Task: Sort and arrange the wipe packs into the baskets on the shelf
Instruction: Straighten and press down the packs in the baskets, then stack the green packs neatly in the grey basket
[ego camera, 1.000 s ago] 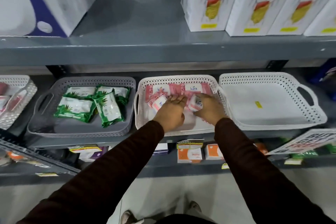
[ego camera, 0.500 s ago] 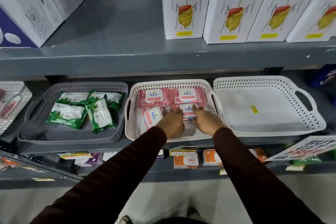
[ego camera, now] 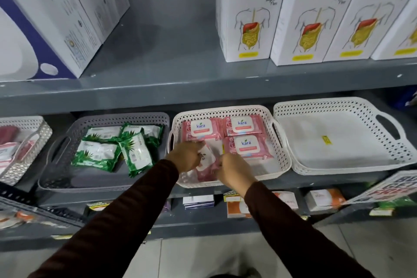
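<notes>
Now, landmark: pink basket (ego camera: 284,160), the white perforated one in the middle of the lower shelf (ego camera: 338,178); all places below are given from it.
Left hand (ego camera: 186,158): over the basket's front-left part, fingers curled onto the left edge of a tilted pack.
Right hand (ego camera: 234,170): over the basket's front rim, fingers pinching the same pack from its right side.
Held pack (ego camera: 206,163): pink with a white label, lying askew at the basket's front left, gripped between both hands; whether it touches the basket floor cannot be told.
Flat packs (ego camera: 247,145): three pink ones marked "kara" lying face up inside the basket, two side by side along the back wall, the third in front of the right-hand one, edges touching.
Grey basket (ego camera: 56,153): just left of the landmark, walls nearly touching.
Green packs (ego camera: 97,153): several with a leaf print, piled loosely and overlapping in the grey basket's back half.
Empty tray (ego camera: 393,130): white, with handles, just right of the landmark; a small yellow sticker (ego camera: 325,139) lies on its floor.
Far-left basket (ego camera: 42,130): beyond the grey one, cut by the frame edge, with reddish packs inside.
Boxes (ego camera: 246,11): white cartons with a stomach drawing, upright on the shelf above the landmark.
Sleeves (ego camera: 126,216): dark, covering both arms to the wrists.
</notes>
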